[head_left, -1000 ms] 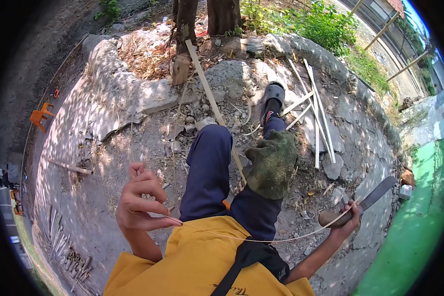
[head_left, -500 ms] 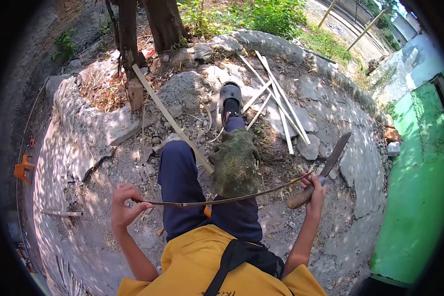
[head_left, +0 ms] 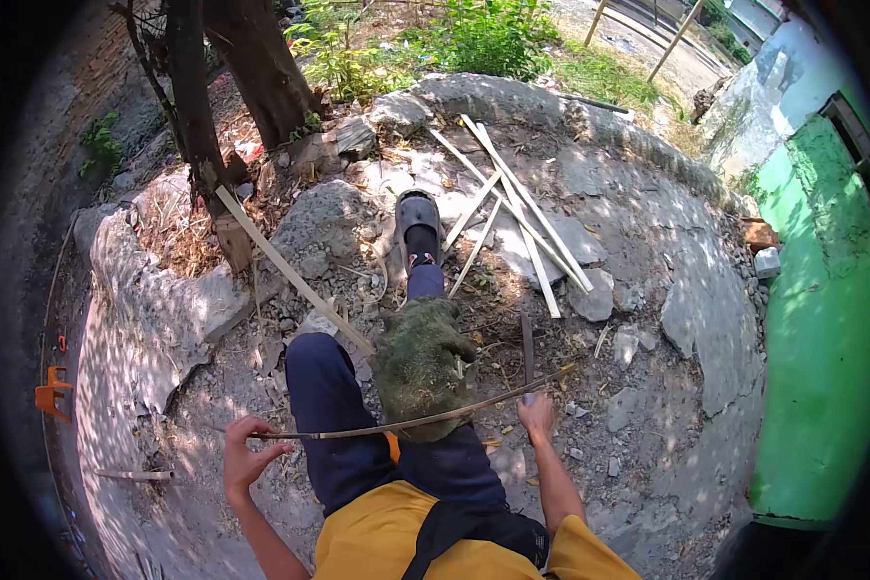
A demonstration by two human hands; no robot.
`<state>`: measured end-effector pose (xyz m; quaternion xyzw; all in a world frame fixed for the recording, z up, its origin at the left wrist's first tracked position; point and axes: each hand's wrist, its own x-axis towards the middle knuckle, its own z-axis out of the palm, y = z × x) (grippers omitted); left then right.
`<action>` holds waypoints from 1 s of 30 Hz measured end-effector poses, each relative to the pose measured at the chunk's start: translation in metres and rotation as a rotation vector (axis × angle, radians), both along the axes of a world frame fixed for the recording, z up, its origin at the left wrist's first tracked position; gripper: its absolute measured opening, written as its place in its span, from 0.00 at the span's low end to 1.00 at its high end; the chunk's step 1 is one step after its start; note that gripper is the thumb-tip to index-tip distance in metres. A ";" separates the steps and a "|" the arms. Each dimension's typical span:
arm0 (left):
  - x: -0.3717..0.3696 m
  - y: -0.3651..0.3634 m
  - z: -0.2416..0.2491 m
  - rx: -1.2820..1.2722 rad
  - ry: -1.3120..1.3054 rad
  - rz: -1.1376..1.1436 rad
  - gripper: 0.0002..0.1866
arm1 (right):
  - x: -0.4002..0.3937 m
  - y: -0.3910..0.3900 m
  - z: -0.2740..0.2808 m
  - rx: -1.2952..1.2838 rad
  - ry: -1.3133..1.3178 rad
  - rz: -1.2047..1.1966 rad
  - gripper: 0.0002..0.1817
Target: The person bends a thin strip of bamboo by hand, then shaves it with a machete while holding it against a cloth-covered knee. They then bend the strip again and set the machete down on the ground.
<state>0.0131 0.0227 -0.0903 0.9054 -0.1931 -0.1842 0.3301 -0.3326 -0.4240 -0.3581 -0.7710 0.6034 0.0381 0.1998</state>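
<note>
A long thin dark strip [head_left: 396, 425] bows across my lap, over a mossy green cloth-like lump [head_left: 421, 362] on my thigh. Its left end is pinched between the thumb and fingers of my left hand [head_left: 246, 454]. My right hand [head_left: 536, 414] is closed around the handle of a knife, which it mostly hides. The dark blade [head_left: 528, 348] points away from me and passes beneath the strip near its right end. That end tapers to a yellowish tip beyond the blade.
Several pale strips [head_left: 522, 208] lie crossed on the broken concrete ahead. Another pale slat [head_left: 290, 271] leans from a tree trunk [head_left: 191, 106] toward my knee. An orange object [head_left: 53, 393] is at the far left; a green wall [head_left: 812, 387] stands at the right.
My right hand has moved left and down, turning the blade from slanting right to pointing straight ahead. The strip's right end has come free of that hand's fingers. The view has shifted.
</note>
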 end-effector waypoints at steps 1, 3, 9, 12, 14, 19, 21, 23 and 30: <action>0.002 -0.003 -0.004 0.005 -0.004 -0.010 0.18 | -0.003 0.000 -0.015 0.005 -0.004 -0.010 0.26; 0.008 -0.006 -0.011 0.054 0.022 -0.038 0.17 | -0.005 0.006 -0.053 0.028 -0.004 -0.098 0.26; 0.023 -0.025 -0.036 0.115 -0.021 -0.149 0.11 | 0.000 -0.001 -0.069 0.310 0.093 0.031 0.26; 0.027 -0.041 -0.039 0.090 0.011 -0.146 0.12 | 0.046 -0.033 -0.052 0.437 0.387 0.190 0.28; 0.028 -0.047 -0.039 0.072 0.022 -0.143 0.14 | 0.087 -0.059 -0.058 0.377 0.239 0.229 0.24; 0.029 -0.051 -0.033 0.068 0.001 -0.120 0.20 | 0.223 -0.097 -0.074 0.545 -0.565 0.036 0.20; 0.030 -0.051 -0.033 0.078 -0.006 -0.118 0.21 | 0.265 -0.098 -0.106 0.489 -0.616 0.044 0.27; 0.027 -0.052 -0.031 0.098 -0.020 -0.115 0.22 | 0.297 -0.091 -0.114 0.374 -0.525 -0.045 0.33; 0.024 -0.042 -0.036 0.084 -0.002 -0.046 0.23 | 0.305 -0.081 -0.142 0.628 -0.929 -0.207 0.19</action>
